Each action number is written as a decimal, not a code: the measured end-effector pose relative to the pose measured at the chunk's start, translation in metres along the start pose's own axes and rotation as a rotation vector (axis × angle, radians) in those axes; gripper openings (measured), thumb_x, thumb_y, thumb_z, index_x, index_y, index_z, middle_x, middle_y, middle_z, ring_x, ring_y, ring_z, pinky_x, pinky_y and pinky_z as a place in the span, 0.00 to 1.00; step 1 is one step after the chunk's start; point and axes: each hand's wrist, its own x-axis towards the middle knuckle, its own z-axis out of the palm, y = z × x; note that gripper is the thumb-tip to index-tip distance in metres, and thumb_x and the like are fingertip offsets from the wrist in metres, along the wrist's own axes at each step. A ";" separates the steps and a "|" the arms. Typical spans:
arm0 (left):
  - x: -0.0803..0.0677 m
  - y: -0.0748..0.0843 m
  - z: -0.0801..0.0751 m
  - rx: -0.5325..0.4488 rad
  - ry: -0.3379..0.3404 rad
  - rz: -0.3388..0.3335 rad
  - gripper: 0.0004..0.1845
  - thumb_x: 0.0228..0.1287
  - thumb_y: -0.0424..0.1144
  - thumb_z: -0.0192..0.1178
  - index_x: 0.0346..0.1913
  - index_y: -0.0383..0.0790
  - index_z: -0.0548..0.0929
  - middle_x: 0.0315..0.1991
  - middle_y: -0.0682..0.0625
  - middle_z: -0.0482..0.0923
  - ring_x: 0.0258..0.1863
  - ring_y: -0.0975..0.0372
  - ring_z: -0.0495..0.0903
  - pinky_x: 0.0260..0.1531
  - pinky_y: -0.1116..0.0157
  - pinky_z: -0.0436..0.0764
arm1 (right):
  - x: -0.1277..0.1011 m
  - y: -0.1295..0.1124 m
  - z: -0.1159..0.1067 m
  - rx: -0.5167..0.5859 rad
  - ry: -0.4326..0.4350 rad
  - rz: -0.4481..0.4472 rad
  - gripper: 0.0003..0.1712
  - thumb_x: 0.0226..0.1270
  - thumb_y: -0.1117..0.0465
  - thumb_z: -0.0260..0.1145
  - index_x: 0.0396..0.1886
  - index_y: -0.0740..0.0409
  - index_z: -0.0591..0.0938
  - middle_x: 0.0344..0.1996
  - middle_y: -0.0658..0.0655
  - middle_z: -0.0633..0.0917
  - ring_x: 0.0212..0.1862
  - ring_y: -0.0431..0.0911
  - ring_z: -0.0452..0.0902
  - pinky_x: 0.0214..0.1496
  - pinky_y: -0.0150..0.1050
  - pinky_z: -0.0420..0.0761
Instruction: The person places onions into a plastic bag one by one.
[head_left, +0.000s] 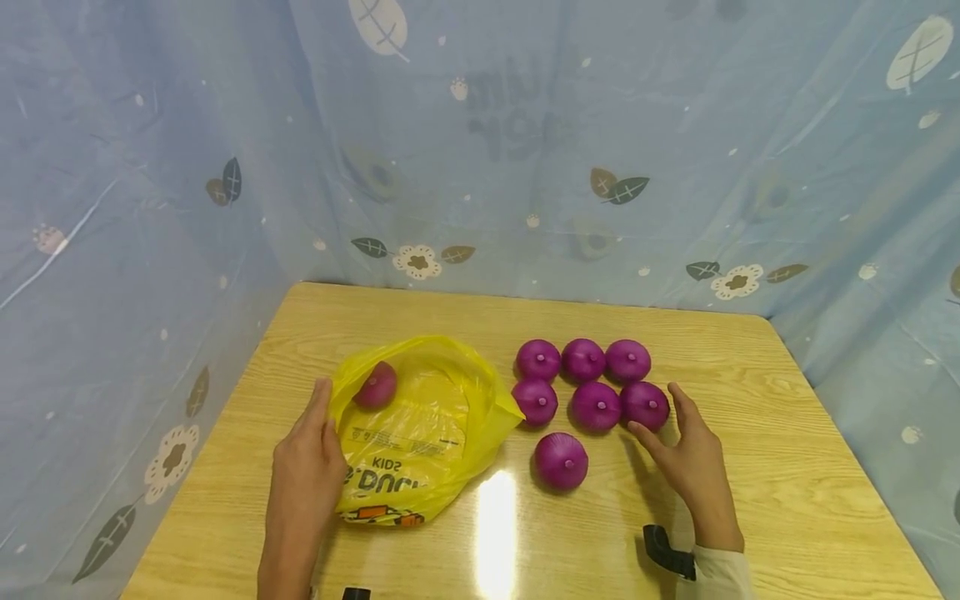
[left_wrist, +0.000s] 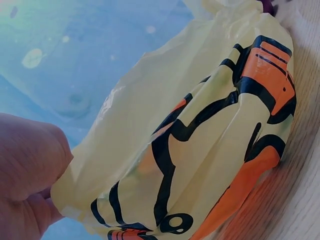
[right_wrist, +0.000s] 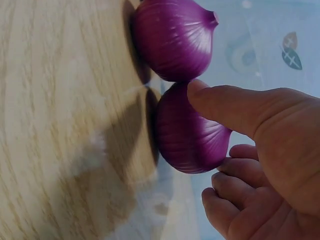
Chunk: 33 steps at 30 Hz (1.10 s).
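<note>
Both hands are bare, without gloves or rings. Just behind the right hand, a pale cream sleeve ends in a cuff at the wrist, and a black strap-like mount sits beside that cuff on the thumb side. Behind the left hand the forearm is uncovered, and a small black piece shows near it.

Looks like a makeshift recording booth in a home: small wooden table walled from 9 through 12 to 3 o'clock by blue plastic sheeting printed with leaves and flowers.
</note>
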 end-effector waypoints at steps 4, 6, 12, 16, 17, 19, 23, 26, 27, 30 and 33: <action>-0.001 0.000 0.000 0.000 0.001 0.007 0.31 0.80 0.25 0.50 0.83 0.39 0.63 0.80 0.42 0.64 0.72 0.40 0.71 0.67 0.39 0.76 | 0.001 0.003 0.004 0.008 -0.004 -0.004 0.56 0.68 0.50 0.78 0.83 0.69 0.57 0.74 0.82 0.65 0.72 0.78 0.65 0.70 0.75 0.69; -0.001 0.001 -0.001 0.002 -0.002 0.004 0.32 0.80 0.25 0.50 0.83 0.40 0.63 0.80 0.42 0.64 0.72 0.40 0.71 0.66 0.38 0.76 | 0.001 0.004 0.005 0.009 -0.012 0.001 0.56 0.68 0.50 0.78 0.83 0.69 0.58 0.74 0.81 0.66 0.72 0.78 0.64 0.71 0.75 0.68; -0.001 0.001 -0.001 0.001 -0.013 -0.006 0.32 0.81 0.25 0.50 0.83 0.41 0.61 0.80 0.43 0.63 0.72 0.40 0.71 0.66 0.38 0.77 | 0.002 0.004 0.009 0.003 -0.020 0.010 0.55 0.69 0.50 0.78 0.82 0.70 0.58 0.74 0.80 0.67 0.73 0.77 0.63 0.72 0.74 0.67; -0.001 0.001 0.000 -0.003 -0.007 0.003 0.32 0.81 0.25 0.50 0.83 0.40 0.62 0.80 0.42 0.64 0.72 0.40 0.71 0.66 0.38 0.77 | 0.003 0.003 0.008 0.000 -0.012 0.013 0.54 0.70 0.51 0.77 0.82 0.70 0.58 0.74 0.79 0.66 0.73 0.77 0.63 0.73 0.74 0.67; -0.001 0.001 0.001 -0.004 -0.006 0.006 0.32 0.81 0.25 0.50 0.83 0.40 0.62 0.80 0.42 0.64 0.72 0.40 0.71 0.66 0.38 0.77 | 0.003 0.002 0.008 0.000 -0.012 0.018 0.54 0.70 0.51 0.77 0.82 0.70 0.58 0.75 0.79 0.66 0.74 0.76 0.63 0.73 0.73 0.67; -0.002 0.001 0.001 -0.006 -0.008 0.007 0.32 0.81 0.25 0.50 0.83 0.40 0.62 0.80 0.42 0.64 0.71 0.39 0.71 0.65 0.38 0.77 | 0.003 0.002 0.008 0.004 -0.011 0.024 0.54 0.71 0.51 0.76 0.82 0.71 0.58 0.75 0.78 0.66 0.74 0.76 0.63 0.73 0.73 0.67; -0.002 0.002 0.001 -0.014 -0.007 0.006 0.32 0.81 0.25 0.49 0.83 0.39 0.62 0.80 0.41 0.64 0.72 0.39 0.71 0.65 0.38 0.77 | 0.003 0.002 0.008 0.008 0.003 0.031 0.52 0.71 0.51 0.76 0.81 0.71 0.59 0.74 0.78 0.67 0.73 0.74 0.66 0.73 0.70 0.68; -0.002 0.002 0.001 -0.018 -0.011 0.005 0.32 0.81 0.25 0.49 0.83 0.39 0.62 0.79 0.40 0.64 0.72 0.39 0.71 0.65 0.38 0.77 | 0.003 0.002 0.007 0.012 0.016 0.033 0.51 0.70 0.52 0.77 0.80 0.72 0.61 0.73 0.78 0.69 0.72 0.72 0.69 0.73 0.68 0.71; -0.002 0.002 0.001 -0.019 -0.012 0.005 0.31 0.81 0.25 0.49 0.83 0.39 0.62 0.79 0.40 0.64 0.71 0.39 0.71 0.65 0.38 0.77 | 0.003 0.002 0.007 0.012 0.018 0.034 0.51 0.70 0.53 0.77 0.80 0.72 0.61 0.73 0.78 0.69 0.71 0.72 0.69 0.72 0.67 0.72; -0.002 0.001 0.001 -0.021 -0.016 0.006 0.32 0.81 0.25 0.49 0.83 0.39 0.61 0.80 0.40 0.64 0.70 0.38 0.72 0.62 0.37 0.79 | 0.003 0.002 0.007 0.026 0.021 0.036 0.50 0.70 0.53 0.77 0.80 0.72 0.62 0.73 0.77 0.70 0.71 0.72 0.71 0.71 0.64 0.74; -0.002 0.001 0.000 -0.023 -0.014 0.006 0.32 0.81 0.25 0.49 0.83 0.39 0.62 0.80 0.41 0.64 0.70 0.38 0.72 0.62 0.37 0.80 | 0.002 0.001 0.007 0.031 0.028 0.034 0.50 0.70 0.53 0.77 0.79 0.72 0.63 0.73 0.77 0.70 0.70 0.71 0.71 0.71 0.63 0.74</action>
